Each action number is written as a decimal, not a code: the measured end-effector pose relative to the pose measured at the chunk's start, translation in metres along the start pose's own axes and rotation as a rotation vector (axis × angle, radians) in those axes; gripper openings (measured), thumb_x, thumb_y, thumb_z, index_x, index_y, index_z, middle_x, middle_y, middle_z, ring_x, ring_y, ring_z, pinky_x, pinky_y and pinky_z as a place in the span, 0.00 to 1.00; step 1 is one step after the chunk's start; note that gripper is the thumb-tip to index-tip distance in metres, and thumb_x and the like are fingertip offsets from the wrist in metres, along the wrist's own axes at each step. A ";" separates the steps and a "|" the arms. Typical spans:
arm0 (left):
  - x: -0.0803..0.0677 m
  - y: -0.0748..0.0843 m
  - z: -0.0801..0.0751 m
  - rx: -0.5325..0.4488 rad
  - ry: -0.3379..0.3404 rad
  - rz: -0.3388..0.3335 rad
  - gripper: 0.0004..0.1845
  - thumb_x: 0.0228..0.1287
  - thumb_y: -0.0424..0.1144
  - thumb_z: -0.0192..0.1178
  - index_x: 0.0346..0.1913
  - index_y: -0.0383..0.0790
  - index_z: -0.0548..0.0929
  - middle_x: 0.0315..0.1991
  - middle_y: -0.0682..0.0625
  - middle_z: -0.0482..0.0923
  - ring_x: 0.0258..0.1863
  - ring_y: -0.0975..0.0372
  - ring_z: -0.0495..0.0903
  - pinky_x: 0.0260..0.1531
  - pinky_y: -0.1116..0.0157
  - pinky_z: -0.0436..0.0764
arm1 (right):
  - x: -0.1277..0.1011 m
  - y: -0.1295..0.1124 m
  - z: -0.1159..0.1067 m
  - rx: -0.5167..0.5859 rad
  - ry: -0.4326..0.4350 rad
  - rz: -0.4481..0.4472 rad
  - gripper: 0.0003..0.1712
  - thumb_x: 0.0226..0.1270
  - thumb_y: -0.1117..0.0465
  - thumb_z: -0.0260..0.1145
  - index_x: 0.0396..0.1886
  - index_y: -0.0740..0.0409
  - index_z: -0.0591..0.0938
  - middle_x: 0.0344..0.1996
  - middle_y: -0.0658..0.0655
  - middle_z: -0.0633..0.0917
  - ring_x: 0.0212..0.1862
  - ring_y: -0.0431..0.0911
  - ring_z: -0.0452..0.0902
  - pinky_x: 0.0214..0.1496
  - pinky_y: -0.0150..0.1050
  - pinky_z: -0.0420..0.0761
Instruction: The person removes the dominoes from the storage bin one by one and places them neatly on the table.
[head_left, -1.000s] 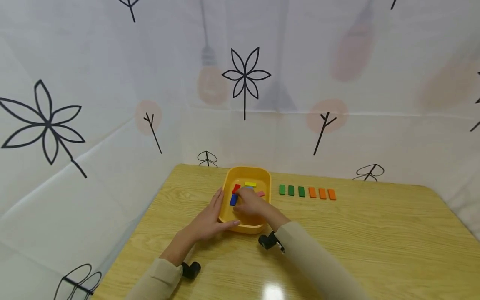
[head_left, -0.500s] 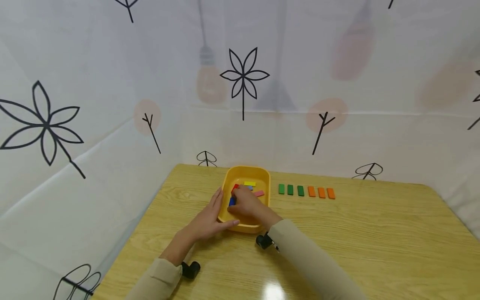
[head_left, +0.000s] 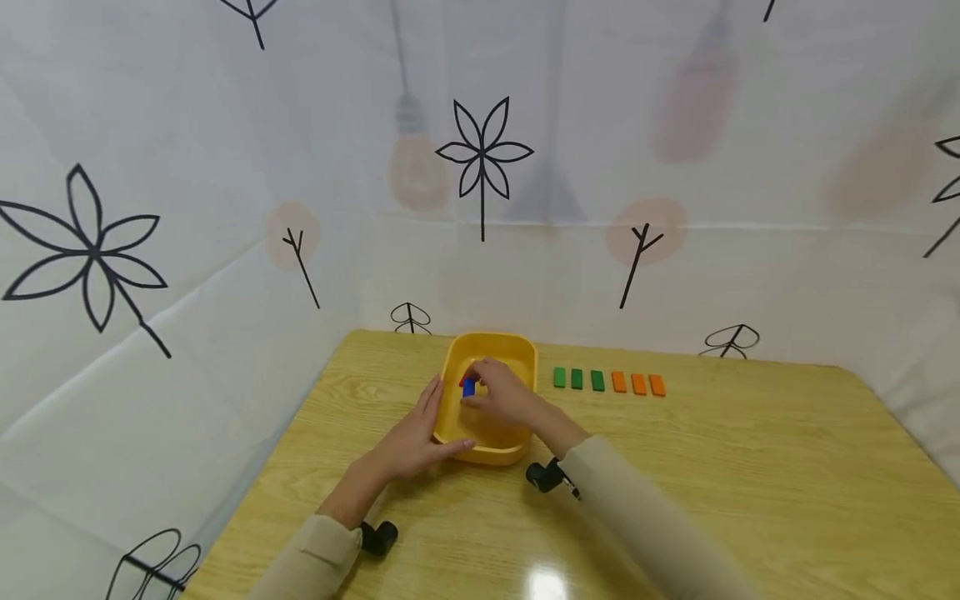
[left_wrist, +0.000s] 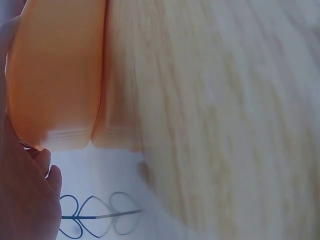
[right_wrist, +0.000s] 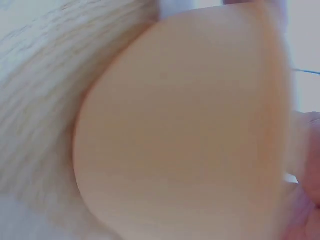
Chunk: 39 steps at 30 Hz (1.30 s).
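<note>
Fingers (head_left: 480, 392): right hand (head_left: 504, 398) pinching blue block (head_left: 469, 387), raised inside yellow tray (head_left: 517, 350)
Left hand (head_left: 411, 435): flat, relaxed against tray's near-left wall, likely steadying it
Bench (head_left: 750, 467): green blocks (head_left: 577, 379) and orange blocks (head_left: 637, 383) in a row, right of tray
Hidden: other tray pieces behind right hand; wrist views blurred
</note>
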<state>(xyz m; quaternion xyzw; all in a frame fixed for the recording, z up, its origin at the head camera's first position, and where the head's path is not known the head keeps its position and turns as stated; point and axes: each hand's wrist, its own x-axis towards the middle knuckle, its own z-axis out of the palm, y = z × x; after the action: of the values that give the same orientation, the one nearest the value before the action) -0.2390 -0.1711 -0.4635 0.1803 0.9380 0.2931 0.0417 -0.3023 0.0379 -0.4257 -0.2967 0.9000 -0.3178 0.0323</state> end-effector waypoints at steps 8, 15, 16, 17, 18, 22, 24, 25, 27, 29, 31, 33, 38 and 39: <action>0.003 -0.004 -0.002 0.008 0.004 -0.030 0.65 0.59 0.78 0.57 0.84 0.47 0.35 0.84 0.51 0.33 0.78 0.47 0.56 0.73 0.46 0.62 | -0.022 0.001 -0.032 0.009 0.018 -0.065 0.22 0.70 0.58 0.72 0.57 0.65 0.79 0.51 0.60 0.81 0.54 0.56 0.78 0.60 0.49 0.80; 0.004 -0.004 0.000 0.000 -0.001 -0.048 0.66 0.57 0.79 0.57 0.84 0.49 0.35 0.84 0.53 0.33 0.79 0.48 0.54 0.74 0.46 0.61 | -0.036 0.012 -0.045 0.007 0.035 -0.099 0.20 0.70 0.58 0.72 0.54 0.65 0.80 0.47 0.58 0.80 0.53 0.57 0.77 0.58 0.53 0.80; 0.004 -0.004 0.000 -0.003 0.001 -0.046 0.66 0.57 0.79 0.58 0.84 0.49 0.35 0.84 0.53 0.33 0.79 0.48 0.54 0.74 0.46 0.61 | -0.038 0.013 -0.046 0.013 0.033 -0.097 0.20 0.70 0.58 0.72 0.54 0.64 0.80 0.47 0.58 0.80 0.53 0.57 0.77 0.58 0.53 0.80; 0.004 -0.004 0.001 -0.002 -0.002 -0.050 0.66 0.57 0.79 0.57 0.84 0.50 0.34 0.84 0.53 0.32 0.80 0.49 0.53 0.74 0.46 0.61 | -0.040 0.015 -0.047 0.016 0.032 -0.094 0.19 0.70 0.58 0.72 0.54 0.64 0.80 0.48 0.58 0.80 0.53 0.58 0.77 0.59 0.54 0.80; 0.004 -0.005 0.001 -0.003 -0.003 -0.049 0.66 0.57 0.79 0.58 0.84 0.50 0.34 0.84 0.53 0.32 0.80 0.49 0.53 0.74 0.46 0.61 | -0.043 0.016 -0.049 0.016 0.032 -0.091 0.19 0.70 0.58 0.72 0.54 0.63 0.80 0.48 0.58 0.80 0.54 0.58 0.77 0.59 0.54 0.80; 0.005 -0.005 0.003 -0.009 -0.003 -0.048 0.66 0.57 0.79 0.58 0.84 0.50 0.34 0.84 0.53 0.32 0.80 0.49 0.52 0.74 0.46 0.60 | -0.052 0.023 -0.053 0.035 0.040 -0.069 0.22 0.70 0.58 0.72 0.57 0.64 0.79 0.50 0.59 0.80 0.55 0.60 0.77 0.60 0.55 0.79; 0.005 -0.004 0.003 -0.012 -0.002 -0.054 0.66 0.57 0.79 0.58 0.84 0.50 0.34 0.84 0.53 0.32 0.80 0.49 0.52 0.75 0.47 0.59 | -0.055 0.028 -0.055 0.027 0.051 -0.072 0.22 0.70 0.58 0.72 0.57 0.65 0.79 0.49 0.59 0.80 0.54 0.59 0.77 0.59 0.56 0.79; 0.005 -0.004 0.003 -0.015 0.000 -0.054 0.66 0.57 0.79 0.58 0.84 0.50 0.35 0.84 0.53 0.32 0.80 0.49 0.52 0.74 0.46 0.59 | -0.057 0.031 -0.056 0.029 0.055 -0.072 0.22 0.69 0.58 0.72 0.56 0.65 0.79 0.49 0.60 0.80 0.53 0.59 0.77 0.59 0.56 0.79; 0.005 -0.003 0.003 -0.017 0.003 -0.056 0.66 0.56 0.79 0.58 0.84 0.50 0.35 0.84 0.53 0.33 0.80 0.49 0.52 0.74 0.46 0.60 | -0.060 0.036 -0.057 0.024 0.064 -0.069 0.21 0.69 0.58 0.72 0.55 0.65 0.80 0.48 0.59 0.80 0.52 0.59 0.77 0.59 0.57 0.79; 0.005 -0.002 0.004 -0.014 0.003 -0.056 0.66 0.56 0.79 0.59 0.84 0.49 0.35 0.84 0.53 0.33 0.80 0.49 0.52 0.74 0.46 0.60 | -0.062 0.042 -0.058 0.026 0.068 -0.059 0.19 0.70 0.58 0.72 0.54 0.65 0.80 0.47 0.59 0.80 0.52 0.58 0.77 0.59 0.57 0.79; 0.005 -0.002 0.004 -0.014 0.007 -0.049 0.66 0.56 0.78 0.59 0.84 0.48 0.36 0.84 0.52 0.33 0.80 0.48 0.53 0.74 0.46 0.60 | -0.065 0.048 -0.059 0.035 0.070 -0.048 0.19 0.70 0.59 0.72 0.54 0.65 0.80 0.47 0.59 0.80 0.52 0.60 0.77 0.60 0.59 0.78; 0.004 -0.001 0.003 -0.018 0.006 -0.046 0.66 0.57 0.77 0.60 0.84 0.48 0.36 0.84 0.52 0.33 0.80 0.48 0.53 0.74 0.46 0.60 | -0.068 0.053 -0.059 0.043 0.070 -0.039 0.19 0.70 0.60 0.71 0.54 0.65 0.80 0.47 0.59 0.80 0.53 0.61 0.77 0.60 0.60 0.78; 0.004 -0.002 0.003 -0.027 0.004 -0.051 0.66 0.57 0.77 0.60 0.84 0.49 0.35 0.84 0.53 0.32 0.80 0.49 0.53 0.74 0.46 0.60 | -0.074 0.066 -0.058 0.059 0.084 -0.027 0.19 0.70 0.59 0.72 0.54 0.65 0.80 0.48 0.60 0.80 0.52 0.61 0.77 0.59 0.60 0.78; 0.004 -0.002 0.003 -0.026 0.006 -0.052 0.66 0.57 0.77 0.60 0.84 0.49 0.35 0.84 0.53 0.33 0.79 0.49 0.54 0.74 0.46 0.61 | -0.075 0.070 -0.058 0.055 0.090 -0.028 0.20 0.70 0.59 0.72 0.55 0.66 0.80 0.48 0.60 0.81 0.52 0.61 0.77 0.59 0.59 0.78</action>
<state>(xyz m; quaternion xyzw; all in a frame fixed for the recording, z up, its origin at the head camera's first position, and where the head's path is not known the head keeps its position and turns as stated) -0.2424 -0.1693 -0.4671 0.1544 0.9386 0.3047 0.0488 -0.2908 0.1548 -0.4306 -0.2938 0.8871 -0.3560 -0.0046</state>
